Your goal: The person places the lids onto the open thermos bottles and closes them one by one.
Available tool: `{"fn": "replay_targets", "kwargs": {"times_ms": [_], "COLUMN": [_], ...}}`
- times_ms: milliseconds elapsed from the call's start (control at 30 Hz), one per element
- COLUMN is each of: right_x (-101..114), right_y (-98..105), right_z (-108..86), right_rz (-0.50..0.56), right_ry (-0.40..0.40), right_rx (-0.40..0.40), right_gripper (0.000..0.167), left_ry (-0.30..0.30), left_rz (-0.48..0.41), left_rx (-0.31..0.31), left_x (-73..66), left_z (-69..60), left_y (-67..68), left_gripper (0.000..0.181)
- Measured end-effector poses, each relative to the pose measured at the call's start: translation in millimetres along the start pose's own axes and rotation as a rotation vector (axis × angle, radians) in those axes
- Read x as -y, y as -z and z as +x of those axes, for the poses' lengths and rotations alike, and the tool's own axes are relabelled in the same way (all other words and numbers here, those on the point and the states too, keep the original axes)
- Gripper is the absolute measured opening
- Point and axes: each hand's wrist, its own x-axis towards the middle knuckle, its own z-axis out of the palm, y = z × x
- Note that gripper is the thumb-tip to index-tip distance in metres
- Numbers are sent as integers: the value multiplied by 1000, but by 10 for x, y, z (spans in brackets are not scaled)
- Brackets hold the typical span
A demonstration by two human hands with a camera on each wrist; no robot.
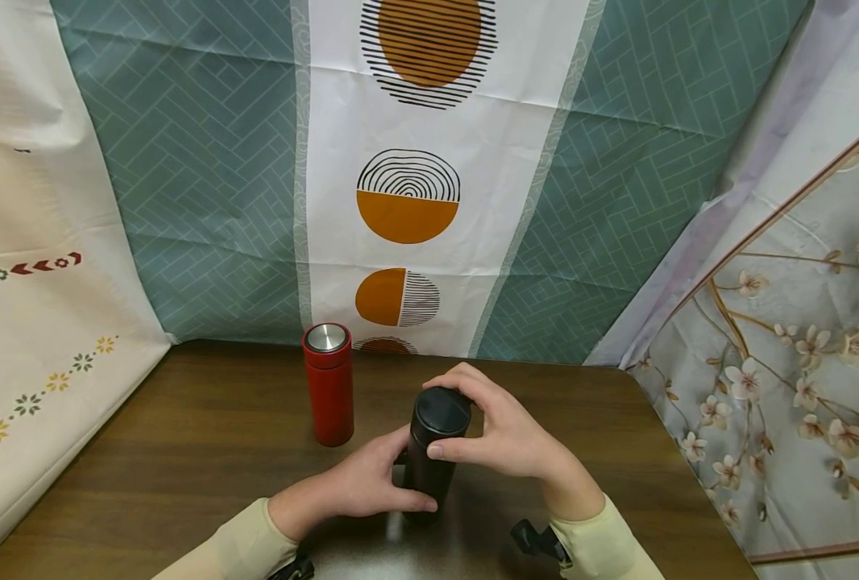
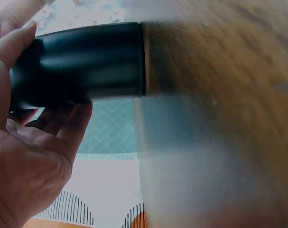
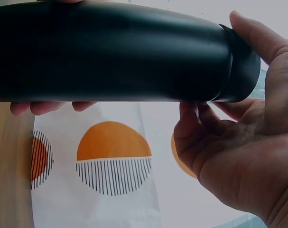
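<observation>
A black thermos flask [image 1: 427,477] stands on the wooden table, tilted slightly in the head view. My left hand [image 1: 364,481] grips its body, thumb along the near side and fingers behind. At the top, my right hand [image 1: 505,431] holds the black lid [image 1: 441,411] between thumb and fingers. The seam between lid [image 3: 246,66] and body shows in the right wrist view, and the lid sits on the flask. In the left wrist view the base of the flask [image 2: 101,61] meets the tabletop. Part of the body is hidden by the left hand.
To the left and farther back stands a red thermos flask [image 1: 329,395] with a silver-topped lid. The brown wooden table [image 1: 183,451] ends at a patterned curtain [image 1: 219,201] behind. A cream cloth [image 1: 52,346] hangs at left, a floral one [image 1: 785,387] at right.
</observation>
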Motion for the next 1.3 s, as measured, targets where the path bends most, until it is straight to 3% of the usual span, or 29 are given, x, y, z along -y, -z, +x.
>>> {"fn": "replay_targets", "kwargs": {"times_ms": [1300], "right_x": [26], "right_y": [-25], "right_z": [8], "right_rz": [-8], "right_ry": [-29], "right_rx": [-10], "right_gripper": [58], "left_ry": [4], "left_rz": [17], "left_rx": [-5], "left_x": [13], "left_z": [0], "left_y": [1], "left_gripper": [83]}}
